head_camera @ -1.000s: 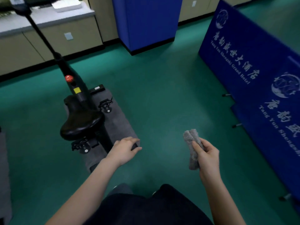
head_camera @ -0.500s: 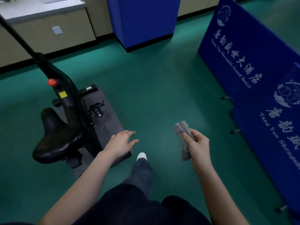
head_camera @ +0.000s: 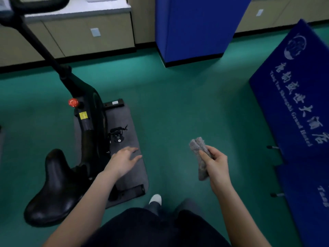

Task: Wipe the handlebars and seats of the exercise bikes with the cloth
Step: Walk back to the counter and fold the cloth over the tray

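- Gripped a folded grey fabric cloth in the right hand, with fingers curled round its middle and its upper end poking out above the thumb.
- Held the left hand empty, with fingers spread and relaxed, above the grey rectangular floor mat; could not tell whether it touched anything.
- Placed the black padded saddle seat of the black exercise bike low and to the left of both hands, well apart from the cloth and nearer the left hand than the right.
- Read the seat's long axis as running from the narrow nose, farther off, to the broad rear, close to the body.
- Put the black curved handlebar far off at the upper left, atop a slanted stem and well apart from either hand.
- Judged that reaching the seat would call for carrying the cloth hand leftward and down, across the front of the body.
- Against half a second before: showed the seat lower and larger in view and the handlebar back at the top edge, with the same grip on the cloth.
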The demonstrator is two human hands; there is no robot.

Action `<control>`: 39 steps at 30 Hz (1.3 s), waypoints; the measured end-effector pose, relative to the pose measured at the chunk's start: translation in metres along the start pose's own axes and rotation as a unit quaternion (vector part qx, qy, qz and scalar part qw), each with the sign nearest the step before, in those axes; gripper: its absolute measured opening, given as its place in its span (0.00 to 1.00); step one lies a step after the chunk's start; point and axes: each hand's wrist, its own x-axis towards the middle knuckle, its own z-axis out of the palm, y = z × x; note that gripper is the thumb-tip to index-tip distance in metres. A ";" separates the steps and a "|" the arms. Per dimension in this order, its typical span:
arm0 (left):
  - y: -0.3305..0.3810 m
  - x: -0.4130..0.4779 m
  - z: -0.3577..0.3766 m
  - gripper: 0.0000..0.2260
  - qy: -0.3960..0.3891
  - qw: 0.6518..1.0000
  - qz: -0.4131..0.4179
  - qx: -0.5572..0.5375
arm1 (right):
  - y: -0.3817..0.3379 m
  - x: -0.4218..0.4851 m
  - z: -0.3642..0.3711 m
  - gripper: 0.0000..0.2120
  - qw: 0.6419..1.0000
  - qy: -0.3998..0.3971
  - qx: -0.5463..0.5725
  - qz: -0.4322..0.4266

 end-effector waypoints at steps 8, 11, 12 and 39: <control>0.000 0.060 -0.024 0.21 0.031 0.991 -0.108 -0.078 | -0.027 0.121 0.000 0.06 0.999 -0.035 -0.005 0.010; 0.025 0.100 -0.031 0.21 0.052 0.986 -0.128 -0.097 | -0.047 0.180 -0.005 0.07 0.998 -0.064 -0.003 0.003; 0.038 0.115 -0.034 0.21 0.057 0.985 -0.129 -0.102 | -0.056 0.200 -0.008 0.07 0.997 -0.072 -0.004 0.000; 0.096 0.444 -0.199 0.24 0.084 0.987 -0.127 -0.047 | -0.229 0.528 0.184 0.06 0.975 -0.210 -0.076 -0.018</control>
